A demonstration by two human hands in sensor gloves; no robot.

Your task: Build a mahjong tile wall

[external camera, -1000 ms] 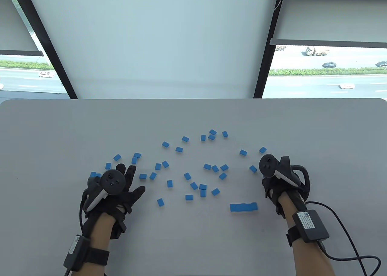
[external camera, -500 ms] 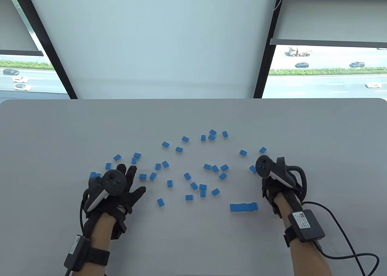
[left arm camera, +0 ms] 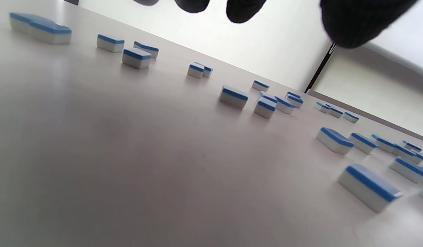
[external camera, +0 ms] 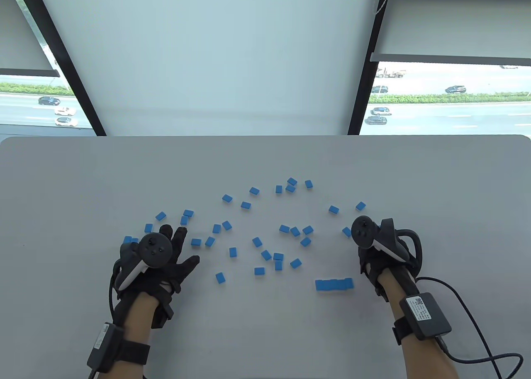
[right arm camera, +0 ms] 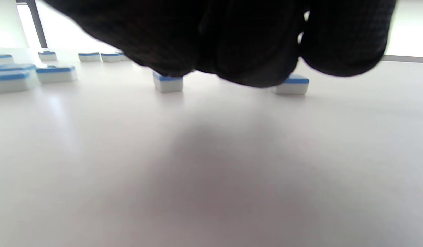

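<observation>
Wall barely begun: a short row of tiles (external camera: 334,284) lies edge to edge, blue backs up, near the front of the desk (external camera: 62,180), with the loose tiles (external camera: 257,241) scattered beyond and to the left of that row. Left hand (external camera: 166,258) rests flat left of the row with fingers spread, holding nothing; right hand (external camera: 375,246) hovers just beyond the row's right end beside a single tile (external camera: 347,231), fingers hidden under the tracker, so grip cannot be told. Likely step: fetching the next tile; next move calls for pinching it and seating it flush against the row's end.
</observation>
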